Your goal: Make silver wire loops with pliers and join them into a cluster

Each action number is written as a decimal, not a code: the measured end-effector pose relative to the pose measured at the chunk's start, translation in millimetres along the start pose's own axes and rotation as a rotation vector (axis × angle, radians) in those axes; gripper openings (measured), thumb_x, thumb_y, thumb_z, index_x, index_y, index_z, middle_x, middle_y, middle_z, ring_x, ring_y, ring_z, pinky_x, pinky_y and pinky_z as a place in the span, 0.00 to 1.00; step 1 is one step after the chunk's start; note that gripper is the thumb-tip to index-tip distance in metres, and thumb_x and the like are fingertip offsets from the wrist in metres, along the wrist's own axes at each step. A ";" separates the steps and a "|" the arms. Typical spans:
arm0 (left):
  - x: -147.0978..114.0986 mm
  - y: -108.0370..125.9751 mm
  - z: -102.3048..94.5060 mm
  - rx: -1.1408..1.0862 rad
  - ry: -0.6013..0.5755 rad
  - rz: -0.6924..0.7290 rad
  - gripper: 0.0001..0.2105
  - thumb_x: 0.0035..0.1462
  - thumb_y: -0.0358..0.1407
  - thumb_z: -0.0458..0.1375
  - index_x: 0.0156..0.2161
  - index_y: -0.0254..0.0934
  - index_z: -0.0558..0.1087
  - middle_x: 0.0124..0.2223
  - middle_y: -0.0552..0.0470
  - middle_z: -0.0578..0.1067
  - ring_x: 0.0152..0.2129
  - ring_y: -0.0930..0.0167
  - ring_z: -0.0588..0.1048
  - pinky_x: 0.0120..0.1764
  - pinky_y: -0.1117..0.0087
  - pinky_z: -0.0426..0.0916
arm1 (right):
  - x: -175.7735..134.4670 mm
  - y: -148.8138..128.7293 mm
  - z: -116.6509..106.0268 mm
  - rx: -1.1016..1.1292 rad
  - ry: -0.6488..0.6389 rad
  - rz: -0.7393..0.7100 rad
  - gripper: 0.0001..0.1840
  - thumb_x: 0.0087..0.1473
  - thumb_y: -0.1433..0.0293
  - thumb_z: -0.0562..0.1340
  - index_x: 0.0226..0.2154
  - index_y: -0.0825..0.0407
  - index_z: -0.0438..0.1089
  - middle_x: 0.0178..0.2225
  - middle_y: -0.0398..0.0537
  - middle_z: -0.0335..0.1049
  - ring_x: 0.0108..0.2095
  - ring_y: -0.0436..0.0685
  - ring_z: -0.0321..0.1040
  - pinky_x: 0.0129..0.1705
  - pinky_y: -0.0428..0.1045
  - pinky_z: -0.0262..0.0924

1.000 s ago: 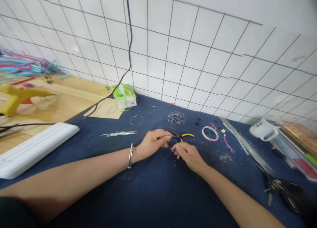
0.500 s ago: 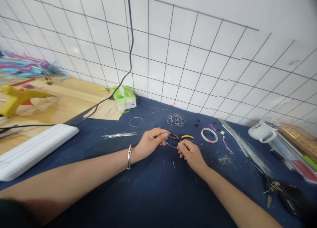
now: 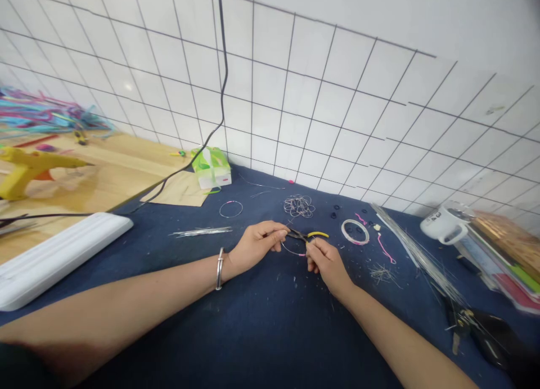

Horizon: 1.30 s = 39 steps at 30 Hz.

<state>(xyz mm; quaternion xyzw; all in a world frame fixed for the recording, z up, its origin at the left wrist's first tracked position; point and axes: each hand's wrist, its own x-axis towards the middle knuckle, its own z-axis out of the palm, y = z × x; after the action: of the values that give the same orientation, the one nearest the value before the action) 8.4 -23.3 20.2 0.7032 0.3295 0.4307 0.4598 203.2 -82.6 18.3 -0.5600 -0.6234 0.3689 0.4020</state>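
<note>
Between my hands a thin wire ring (image 3: 291,251) with a short pink wrapping on its near side is held just above the dark blue cloth. The fingertips of my left hand (image 3: 259,244) pinch its left side. My right hand (image 3: 325,263) is closed on its right side, just right of the pink part; the fingers hide where the wire runs there. Right behind the ring are pliers with a yellow handle (image 3: 318,234), partly covered by my fingers. A bundle of looped wire (image 3: 299,206) lies farther back.
Another wire ring (image 3: 230,209) and straight wires (image 3: 202,231) lie to the left, near a white power strip (image 3: 63,259). On the right are a wire coil (image 3: 355,241), long wires (image 3: 417,254), a white mug (image 3: 445,224) and black-handled cutters (image 3: 464,321). A tiled wall stands behind.
My right hand has shifted slightly right along the ring, and the pink wrapping now shows beside its fingertips. My left hand has stayed nearly still.
</note>
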 end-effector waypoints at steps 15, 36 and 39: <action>0.0 -1.4 0.2 -0.045 0.006 -0.041 0.11 0.55 0.39 0.54 0.39 0.33 0.72 0.29 0.53 0.71 0.21 0.77 0.70 0.26 0.76 0.68 | -0.2 -5.4 0.8 0.044 -0.063 0.018 0.14 0.56 0.64 0.50 0.29 0.54 0.67 0.22 0.41 0.63 0.21 0.46 0.62 0.23 0.42 0.54; 17.7 80.7 -49.4 -0.321 -0.051 -0.048 0.11 0.58 0.39 0.50 0.34 0.32 0.70 0.25 0.52 0.72 0.21 0.76 0.70 0.24 0.75 0.64 | 55.0 -115.9 -1.3 0.260 -0.128 -0.127 0.15 0.56 0.60 0.52 0.28 0.53 0.65 0.20 0.40 0.61 0.18 0.46 0.60 0.19 0.42 0.52; 21.7 78.6 -52.7 -0.395 -0.074 -0.085 0.11 0.59 0.38 0.49 0.34 0.32 0.69 0.26 0.51 0.73 0.21 0.75 0.72 0.23 0.76 0.63 | 67.4 -113.5 5.1 0.290 -0.131 -0.117 0.15 0.56 0.60 0.53 0.28 0.53 0.65 0.19 0.40 0.60 0.18 0.45 0.59 0.18 0.42 0.51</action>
<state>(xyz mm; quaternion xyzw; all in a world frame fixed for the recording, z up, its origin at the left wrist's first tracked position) -25.2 -13.8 110.8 0.6003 0.2507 0.4411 0.6182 149.6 -27.1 125.5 -0.4337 -0.6200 0.4667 0.4579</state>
